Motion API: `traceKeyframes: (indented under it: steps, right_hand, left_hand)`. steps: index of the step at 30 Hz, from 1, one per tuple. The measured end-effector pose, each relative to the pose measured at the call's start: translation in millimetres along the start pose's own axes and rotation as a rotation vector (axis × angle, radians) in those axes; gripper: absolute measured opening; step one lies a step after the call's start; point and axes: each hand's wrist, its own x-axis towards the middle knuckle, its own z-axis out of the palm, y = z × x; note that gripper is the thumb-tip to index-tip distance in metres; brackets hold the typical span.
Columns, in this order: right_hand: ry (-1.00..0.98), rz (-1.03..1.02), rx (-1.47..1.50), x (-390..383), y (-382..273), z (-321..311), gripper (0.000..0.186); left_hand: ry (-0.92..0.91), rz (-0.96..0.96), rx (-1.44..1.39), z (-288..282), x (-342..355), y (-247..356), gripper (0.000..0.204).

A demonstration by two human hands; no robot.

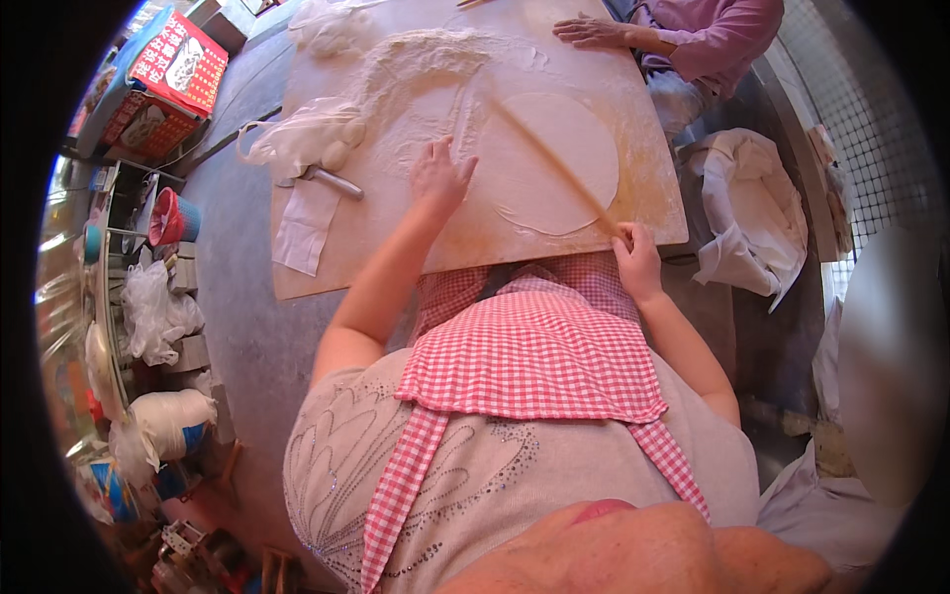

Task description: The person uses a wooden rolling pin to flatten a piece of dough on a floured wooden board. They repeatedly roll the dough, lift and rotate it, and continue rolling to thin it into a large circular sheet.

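A wide, round sheet of dough (579,139) lies flat on the floured wooden board (366,267). Across it, slanting from far left to near right, runs a long thin rolling pin (554,163). My right hand (638,262) is closed around the pin's near end at the board's front edge. To the left of the dough, my left hand (442,180) reaches over the board with fingers apart and nothing in it. Beyond that hand spreads a heap of white flour (421,59). Whether my left palm touches the board, I cannot tell.
On the board's left are a plastic bag (312,137), a metal-handled tool (334,182) and a white cloth (303,228). Another person's hand (591,33) rests at the far right. A cloth-lined container (747,203) stands right of the board; shelves with a basket (176,218) stand left.
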Motion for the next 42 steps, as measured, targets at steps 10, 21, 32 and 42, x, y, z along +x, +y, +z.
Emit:
traceKeyframes:
  steps: [10,21,32,42]
  right_hand:
    - [-0.310,0.225,0.485,10.6,-25.9,28.4,0.039]
    - [-0.724,0.454,0.805,22.1,-62.9,-85.2,0.025]
    - [-0.306,-0.027,0.015,128.0,8.0,-82.2,0.027]
    - [0.180,-0.255,-0.406,144.1,46.8,-30.2,0.030]
  left_hand:
    - [-0.646,-0.117,-1.384,18.1,15.9,96.6,0.023]
    - [0.048,0.679,-0.035,-4.8,40.8,56.4,0.047]
    - [0.001,0.774,0.019,-50.9,116.1,10.8,0.021]
    - [0.056,0.579,0.159,-1.4,69.7,-11.8,0.027]
